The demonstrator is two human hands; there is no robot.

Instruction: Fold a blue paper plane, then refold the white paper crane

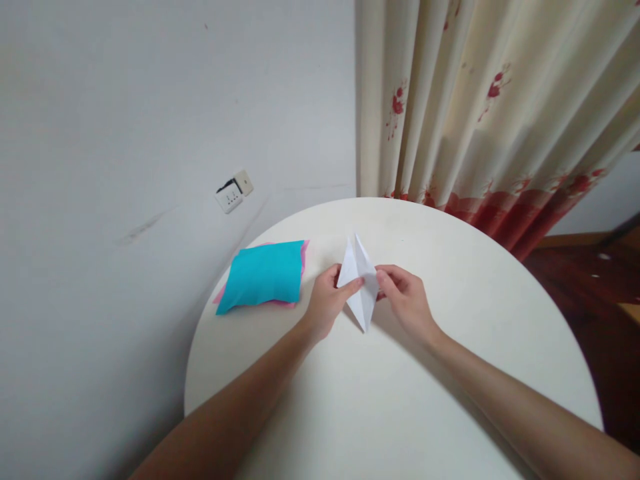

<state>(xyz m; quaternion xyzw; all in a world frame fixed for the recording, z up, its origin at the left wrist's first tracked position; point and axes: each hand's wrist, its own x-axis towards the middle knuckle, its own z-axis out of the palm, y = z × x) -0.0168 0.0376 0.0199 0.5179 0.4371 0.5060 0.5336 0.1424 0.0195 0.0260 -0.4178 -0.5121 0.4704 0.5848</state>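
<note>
A folded white paper [361, 280], long and pointed at both ends like a kite, is held just above the round white table [450, 373]. My left hand [327, 303] pinches its left flap between thumb and fingers. My right hand [407, 300] grips its right edge with the fingertips. The lower tip of the paper points down toward the tabletop between my two hands.
A stack of coloured paper sheets [263, 275], turquoise on top with pink beneath, lies on the table to the left. A wall with a socket [231, 195] stands behind. A cream curtain with red flowers [480, 113] hangs at the back right.
</note>
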